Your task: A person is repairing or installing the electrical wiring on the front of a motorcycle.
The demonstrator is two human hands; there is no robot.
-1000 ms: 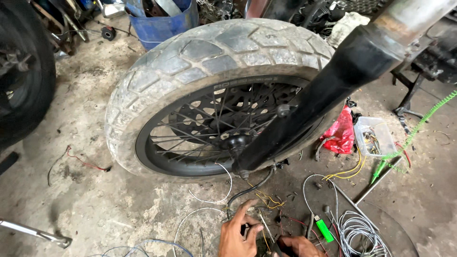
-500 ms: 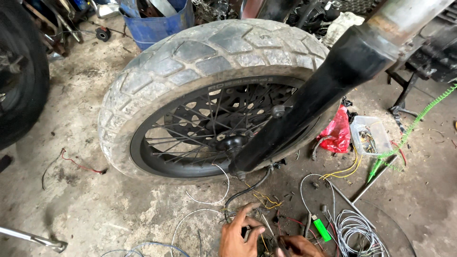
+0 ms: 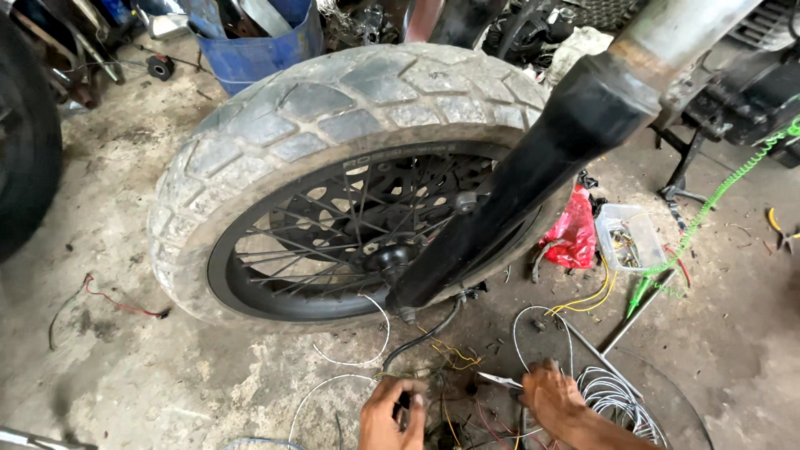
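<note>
Looking down from the head camera, I see my left hand (image 3: 392,414) at the bottom edge, fingers curled together around a small dark part among the tangled wires (image 3: 454,392) on the concrete floor (image 3: 125,383). What exactly that part is I cannot tell; it is mostly hidden by my fingers. My right hand (image 3: 554,396) sits just beside it, to the right, knuckles up, fingers bent down into the same tangle near a thin metal tool (image 3: 500,380) whose tip points left; whether the fingers are clamped on it I cannot tell. A coil of grey wire (image 3: 621,400) lies touching the right side of that hand, on a round dark plate (image 3: 683,408).

Just beyond the hands, white and yellow wire loops trail over the floor toward the motorcycle front wheel (image 3: 333,150). It stands upright with a worn knobby tyre, black spokes and a black hub. The black fork leg (image 3: 533,175) runs diagonally from the hub up to the top right.

Right of the wheel lie a red plastic bag (image 3: 575,233) and a clear plastic box (image 3: 629,237) holding small parts, with a green coiled cable (image 3: 708,204) crossing above them. Farther back stands a blue bucket (image 3: 258,42), and another black tyre (image 3: 25,142) fills the left edge.
</note>
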